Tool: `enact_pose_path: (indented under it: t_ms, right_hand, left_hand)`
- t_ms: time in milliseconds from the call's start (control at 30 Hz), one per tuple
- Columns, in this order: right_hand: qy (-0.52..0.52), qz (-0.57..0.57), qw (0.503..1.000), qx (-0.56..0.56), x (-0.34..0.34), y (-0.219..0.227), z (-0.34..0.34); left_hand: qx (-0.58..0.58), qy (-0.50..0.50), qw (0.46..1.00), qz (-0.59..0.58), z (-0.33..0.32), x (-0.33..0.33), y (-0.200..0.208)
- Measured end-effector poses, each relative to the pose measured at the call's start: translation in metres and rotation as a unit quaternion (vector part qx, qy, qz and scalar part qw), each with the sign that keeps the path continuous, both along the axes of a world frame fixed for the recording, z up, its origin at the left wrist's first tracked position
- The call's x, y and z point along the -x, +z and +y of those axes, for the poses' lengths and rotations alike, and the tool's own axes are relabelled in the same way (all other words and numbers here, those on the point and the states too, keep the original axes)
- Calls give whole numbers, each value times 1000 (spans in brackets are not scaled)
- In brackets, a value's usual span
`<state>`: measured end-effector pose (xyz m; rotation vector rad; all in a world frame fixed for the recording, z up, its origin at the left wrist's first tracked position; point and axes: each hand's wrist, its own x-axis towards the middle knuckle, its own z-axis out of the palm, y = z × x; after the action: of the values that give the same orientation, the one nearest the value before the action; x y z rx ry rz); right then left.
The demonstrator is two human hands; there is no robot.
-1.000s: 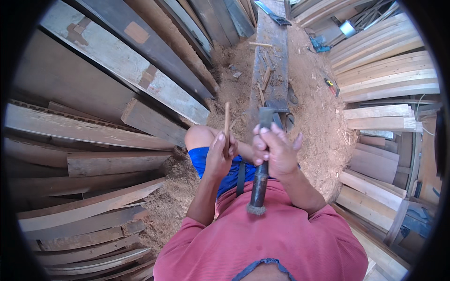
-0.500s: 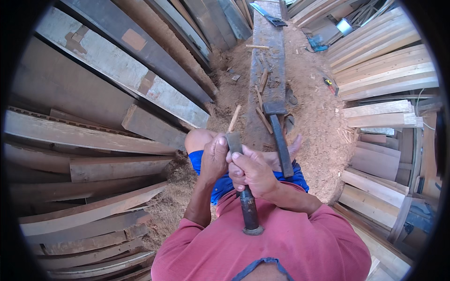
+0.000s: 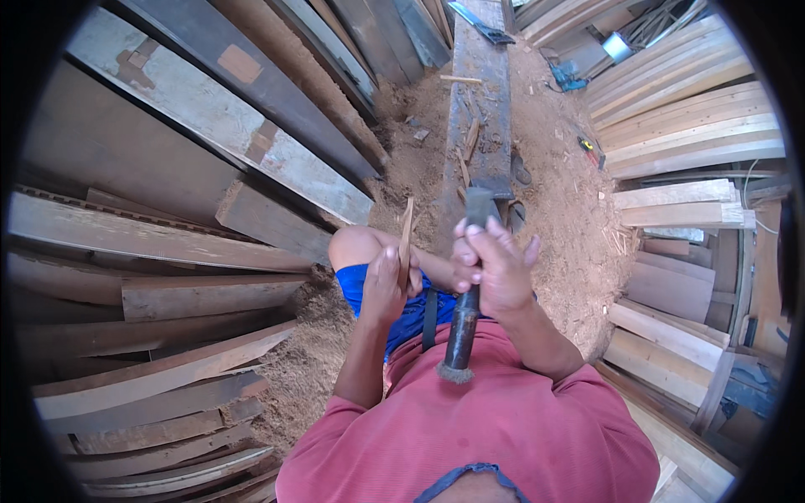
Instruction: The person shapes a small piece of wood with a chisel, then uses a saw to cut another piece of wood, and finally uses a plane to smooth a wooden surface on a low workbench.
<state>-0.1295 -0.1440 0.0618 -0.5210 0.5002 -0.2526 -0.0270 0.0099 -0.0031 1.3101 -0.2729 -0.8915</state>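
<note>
My left hand [image 3: 387,281] is closed around a thin, pointed sliver of wood [image 3: 407,228], which stands up from the fingers. To its right, my right hand [image 3: 501,267] grips a chisel [image 3: 460,335] around the upper part of its dark handle. The wide chisel blade [image 3: 479,204] points away from me, and the frayed handle end is toward my chest. The two hands are apart, and blade and sliver do not touch. Beyond the blade, the dark head of a hammer [image 3: 501,189] shows in part on the plank; my right hand and the chisel hide much of the rest.
A long worn plank [image 3: 490,109] runs away from me, with wood scraps on it and a handsaw [image 3: 482,23] at its far end. Sawdust covers the ground. A blue-green power tool [image 3: 567,77] lies to its right. Stacked boards [image 3: 210,109] line the left, lighter timber [image 3: 679,126] the right.
My hands have moved apart. The chisel has gone right, away from the sliver, and its blade now covers part of the hammer. The left hand has tilted the sliver more upright.
</note>
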Motion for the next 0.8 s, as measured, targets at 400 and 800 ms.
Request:
enact_pose_path:
  t_ms: [400,800]
  right_hand:
    - [127,17,992,-6,-3,17,48]
    - [61,79,922,375,-8,-12,-10]
  left_hand:
    - [-41,-63,960,-269,-6,-22,26]
    - [-19,-77,995,-55,22,21,2]
